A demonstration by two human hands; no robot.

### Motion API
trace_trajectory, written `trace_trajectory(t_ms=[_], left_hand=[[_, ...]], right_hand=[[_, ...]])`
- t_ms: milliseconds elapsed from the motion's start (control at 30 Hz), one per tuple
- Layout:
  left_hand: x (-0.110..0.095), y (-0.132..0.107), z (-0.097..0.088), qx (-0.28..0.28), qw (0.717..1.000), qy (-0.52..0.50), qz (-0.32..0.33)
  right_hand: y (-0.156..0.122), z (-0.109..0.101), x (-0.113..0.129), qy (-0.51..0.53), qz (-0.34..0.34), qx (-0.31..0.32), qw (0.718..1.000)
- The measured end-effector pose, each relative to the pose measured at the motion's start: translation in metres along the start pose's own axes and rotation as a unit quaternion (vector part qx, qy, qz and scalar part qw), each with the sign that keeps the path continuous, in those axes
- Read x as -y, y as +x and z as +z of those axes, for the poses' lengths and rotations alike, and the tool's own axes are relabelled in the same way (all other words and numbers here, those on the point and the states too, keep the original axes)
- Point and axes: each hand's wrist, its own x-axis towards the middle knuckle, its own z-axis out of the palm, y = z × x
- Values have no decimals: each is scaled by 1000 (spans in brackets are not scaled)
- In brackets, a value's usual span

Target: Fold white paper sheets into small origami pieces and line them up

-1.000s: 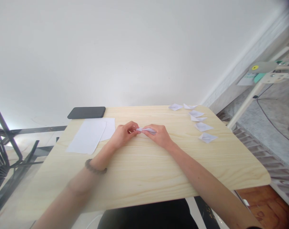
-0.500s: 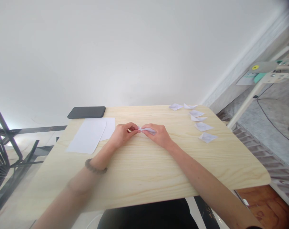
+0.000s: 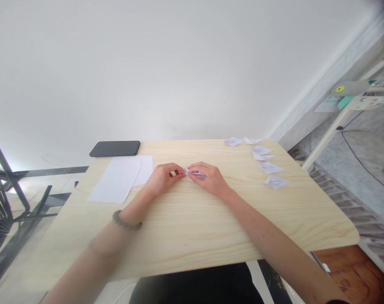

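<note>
Over the middle of the table, a small folded white paper (image 3: pixel 186 171) is held between both hands. My left hand (image 3: pixel 167 176) pinches its left end with thumb and fingertips; a dark beaded bracelet (image 3: pixel 127 221) circles that wrist. My right hand (image 3: pixel 208 179) grips the right part of the same paper, its fingers covering much of it. Because the fingers hide most of the paper, its full shape cannot be made out. Several folded paper boats (image 3: pixel 270 167) stand along the right side and back right of the table.
White paper sheets (image 3: pixel 115 180) lie overlapping at the left of the wooden table (image 3: pixel 192 236). Behind them rests a black phone (image 3: pixel 115 148) at the back left edge. A white wall (image 3: pixel 179 76) rises behind the table, and a white metal frame (image 3: pixel 328 137) stands to the right.
The fingers of my right hand have shifted slightly on the folded paper, and less of the paper shows beside them. Both hands keep nearly the same place.
</note>
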Motion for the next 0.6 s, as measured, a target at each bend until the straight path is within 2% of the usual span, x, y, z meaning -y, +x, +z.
trace_trajectory(t_ms=[233,433,600], left_hand=[[-3,1,-1,-7,999,-15,-40],[-6,1,-2,0,995,-49,-90],[-5,1,-2,5,989,-114,-89]], right_hand=[[0,0,1,7,4,3,1000],[1,2,-3,30,31,-24,999],[1,1,-2,45,58,-32,997]])
